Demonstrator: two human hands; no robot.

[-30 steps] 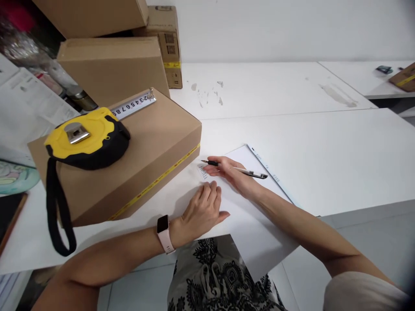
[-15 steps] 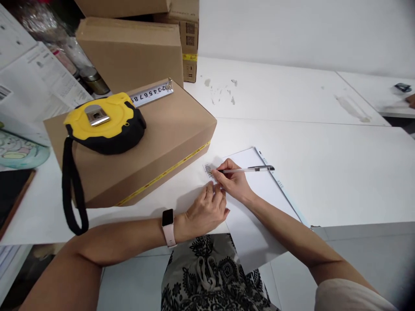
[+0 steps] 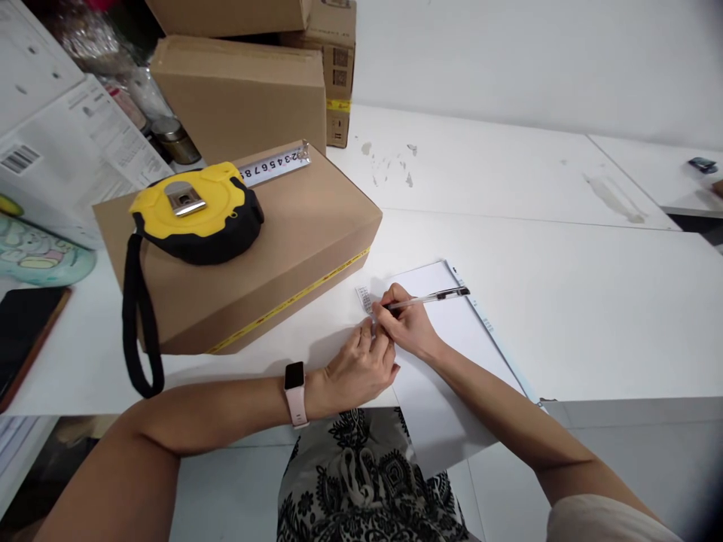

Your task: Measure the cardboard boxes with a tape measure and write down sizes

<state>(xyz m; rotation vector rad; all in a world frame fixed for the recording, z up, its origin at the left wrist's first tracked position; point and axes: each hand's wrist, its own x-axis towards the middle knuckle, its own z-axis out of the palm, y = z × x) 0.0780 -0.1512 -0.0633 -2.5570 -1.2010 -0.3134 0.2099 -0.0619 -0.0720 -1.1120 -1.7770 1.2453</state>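
My right hand (image 3: 405,325) grips a pen (image 3: 432,298) with its tip down on a white sheet of paper (image 3: 446,354), beside a small printed label (image 3: 364,298). My left hand (image 3: 360,367), with a watch on its wrist, lies on the paper's left part, fingers loosely curled and touching the right hand. Just to the left stands a brown cardboard box (image 3: 282,241). A yellow and black tape measure (image 3: 195,212) rests on top of it, a short length of blade pulled out.
More cardboard boxes (image 3: 242,90) are stacked at the back left. A white printed carton (image 3: 62,150), a dark phone or notebook (image 3: 25,331) and a pale green item (image 3: 39,256) lie at the left. The white table (image 3: 565,286) stretches to the right; its near edge runs under my forearms.
The right hand turned the pen from lying across the fingers to a writing grip with the tip on the paper. The left hand's fingers closed up against the right hand.
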